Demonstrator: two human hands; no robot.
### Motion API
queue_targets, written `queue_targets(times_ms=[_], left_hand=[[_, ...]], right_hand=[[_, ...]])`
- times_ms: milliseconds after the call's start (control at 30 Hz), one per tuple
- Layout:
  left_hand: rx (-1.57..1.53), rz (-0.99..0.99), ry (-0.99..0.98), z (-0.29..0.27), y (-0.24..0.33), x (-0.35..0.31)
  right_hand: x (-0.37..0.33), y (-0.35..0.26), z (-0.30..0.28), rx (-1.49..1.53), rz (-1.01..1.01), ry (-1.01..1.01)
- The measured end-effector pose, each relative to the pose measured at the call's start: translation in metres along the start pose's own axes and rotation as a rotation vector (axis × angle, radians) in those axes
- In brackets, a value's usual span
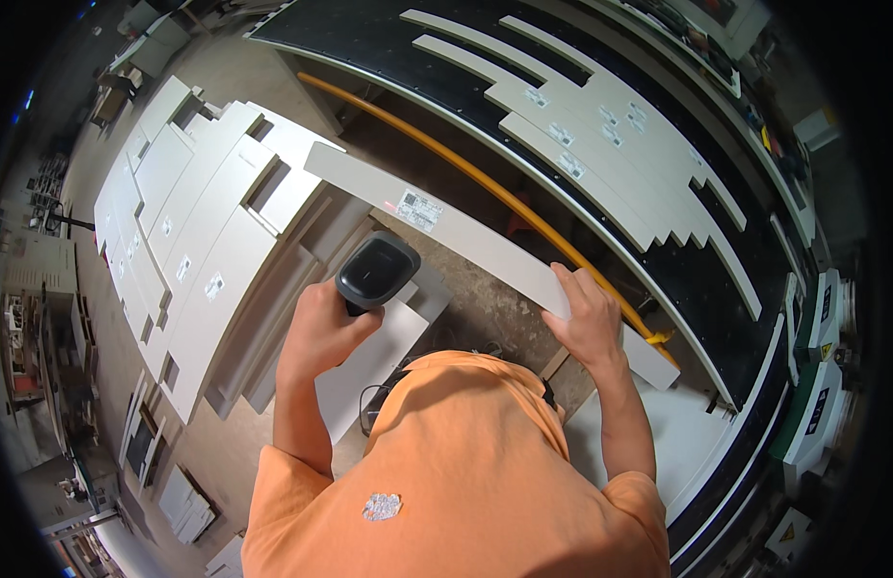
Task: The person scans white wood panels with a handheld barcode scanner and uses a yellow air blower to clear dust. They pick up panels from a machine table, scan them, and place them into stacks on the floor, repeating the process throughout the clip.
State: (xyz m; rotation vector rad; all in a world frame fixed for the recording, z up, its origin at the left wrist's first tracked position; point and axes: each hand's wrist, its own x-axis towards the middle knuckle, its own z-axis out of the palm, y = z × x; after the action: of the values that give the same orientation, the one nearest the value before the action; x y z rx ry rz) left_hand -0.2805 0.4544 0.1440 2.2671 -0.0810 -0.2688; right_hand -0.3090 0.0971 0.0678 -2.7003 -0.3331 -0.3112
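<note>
My left hand (319, 326) grips the handle of a black handheld scanner (377, 272), its head pointed toward a paper label (419, 210) on a long white board (465, 236). My right hand (586, 313) holds that board by its near part, palm down, keeping it slanted from upper left to lower right above the floor. An orange shirt (456, 462) fills the lower middle of the view.
A stack of white labelled panels (191, 250) lies at the left on the floor. A black conveyor table (697, 270) with several white labelled boards (600, 125) curves across the right, edged by a yellow rail (465, 169). Machinery stands at the far right.
</note>
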Motion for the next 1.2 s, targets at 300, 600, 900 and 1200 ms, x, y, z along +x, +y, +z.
queue_targets(times_ms=[300, 600, 900, 1200], left_hand=[[-0.003, 0.002, -0.008, -0.009, -0.004, 0.007], [-0.031, -0.036, -0.029, -0.016, -0.009, 0.010], [-0.127, -0.067, -0.050, -0.008, -0.027, 0.024], [-0.567, -0.042, -0.288, 0.133, -0.056, 0.112]], right_hand=[[0.002, -0.012, 0.003, -0.023, 0.026, -0.012], [0.008, -0.023, 0.004, -0.051, 0.043, -0.053], [0.014, -0.017, 0.014, -0.027, 0.090, -0.048], [0.029, 0.060, 0.024, -0.055, 0.114, 0.206]])
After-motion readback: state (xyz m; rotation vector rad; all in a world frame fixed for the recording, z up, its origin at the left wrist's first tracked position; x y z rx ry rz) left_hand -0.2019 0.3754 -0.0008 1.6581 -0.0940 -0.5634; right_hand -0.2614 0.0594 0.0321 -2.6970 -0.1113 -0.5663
